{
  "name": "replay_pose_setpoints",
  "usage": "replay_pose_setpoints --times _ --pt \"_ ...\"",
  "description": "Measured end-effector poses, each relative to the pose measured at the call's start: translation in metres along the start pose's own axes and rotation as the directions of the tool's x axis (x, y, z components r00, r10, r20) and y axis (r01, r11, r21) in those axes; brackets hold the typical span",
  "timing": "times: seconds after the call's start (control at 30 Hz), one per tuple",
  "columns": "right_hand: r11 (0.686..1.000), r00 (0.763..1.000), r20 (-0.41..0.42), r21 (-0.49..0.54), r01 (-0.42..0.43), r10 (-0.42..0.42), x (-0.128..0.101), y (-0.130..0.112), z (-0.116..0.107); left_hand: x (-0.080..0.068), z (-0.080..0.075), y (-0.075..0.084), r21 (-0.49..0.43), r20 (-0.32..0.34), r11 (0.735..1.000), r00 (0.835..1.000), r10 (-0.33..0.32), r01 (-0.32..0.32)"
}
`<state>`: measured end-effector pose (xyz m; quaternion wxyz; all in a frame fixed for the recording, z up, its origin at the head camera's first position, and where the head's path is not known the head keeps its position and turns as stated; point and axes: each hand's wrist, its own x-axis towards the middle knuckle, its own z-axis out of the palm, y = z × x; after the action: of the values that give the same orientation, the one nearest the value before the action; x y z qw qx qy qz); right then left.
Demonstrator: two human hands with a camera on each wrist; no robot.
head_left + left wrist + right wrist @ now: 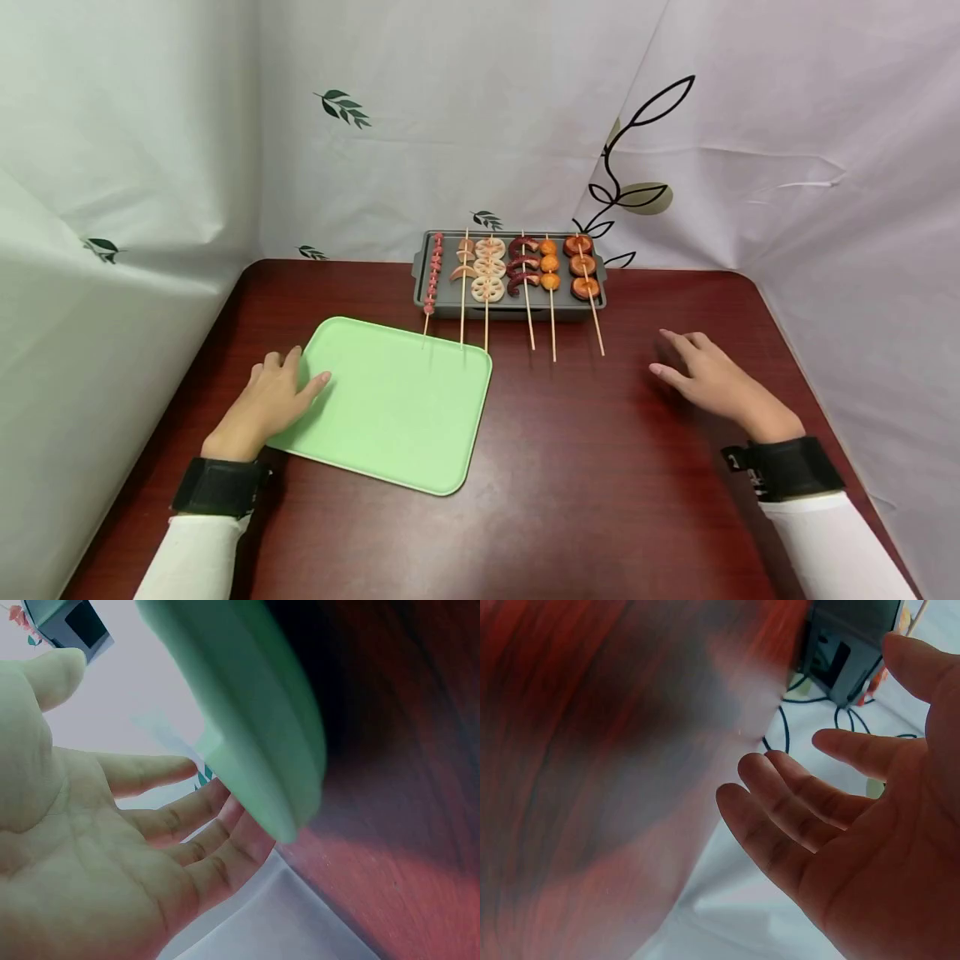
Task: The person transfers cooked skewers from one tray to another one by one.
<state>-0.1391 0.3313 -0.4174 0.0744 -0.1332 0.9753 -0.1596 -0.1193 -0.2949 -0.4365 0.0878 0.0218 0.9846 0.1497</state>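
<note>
My left hand (pixel 272 402) is at the left edge of a light green tray (pixel 397 400), thumb over the tray and fingers spread loosely. In the left wrist view the fingertips (pixel 251 836) come right up to the tray's rim (pixel 255 735), and the palm holds nothing. Over the table's right side, my right hand (pixel 712 379) has relaxed fingers with nothing in them. At the back stands a dark grey grill pan (pixel 510 312) with several food skewers laid across it: small pink pieces (pixel 432 279), lotus root slices (pixel 488 268), octopus tentacles (pixel 523 262), orange balls (pixel 550 262) and brown round slices (pixel 583 267).
The dark red wooden table (pixel 570 500) is bounded by pale leaf-printed cloth (pixel 450 108) at the back and sides. Wooden stick ends (pixel 553 333) jut past the pan's front edge, some reaching over the tray's far rim. Each wrist wears a black band (pixel 221 486).
</note>
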Motion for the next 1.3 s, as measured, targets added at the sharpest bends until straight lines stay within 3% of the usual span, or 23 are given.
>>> replay_pose_setpoints --times 0.13,0.33,0.53,0.7,0.93,1.3 --pt "1.0 1.0 0.001 0.02 0.014 -0.014 0.0 -0.002 0.004 0.001 -0.001 0.002 -0.002 0.006 1.0 1.0 0.006 -0.006" --pt "0.997 0.999 -0.002 0.051 0.054 -0.054 0.0 -0.011 0.008 0.003 -0.002 0.002 0.048 -0.067 0.996 0.995 0.074 -0.071" --pt "0.993 0.997 0.025 0.097 0.072 -0.075 0.001 -0.019 0.013 0.001 -0.002 -0.002 0.06 -0.082 0.996 0.994 0.07 -0.065" --pt "0.989 0.995 0.025 0.117 0.088 -0.092 0.002 -0.022 0.018 0.001 -0.001 -0.005 0.089 -0.121 0.99 0.986 0.117 -0.107" --pt "0.986 0.993 0.018 0.119 0.115 -0.118 0.004 -0.026 0.025 0.004 -0.002 0.0 0.051 -0.051 0.996 0.995 0.081 -0.078" --pt "0.981 0.989 0.026 0.132 0.142 -0.147 0.005 -0.036 0.031 0.002 0.002 0.017 0.014 -0.031 0.992 0.992 0.125 -0.124"
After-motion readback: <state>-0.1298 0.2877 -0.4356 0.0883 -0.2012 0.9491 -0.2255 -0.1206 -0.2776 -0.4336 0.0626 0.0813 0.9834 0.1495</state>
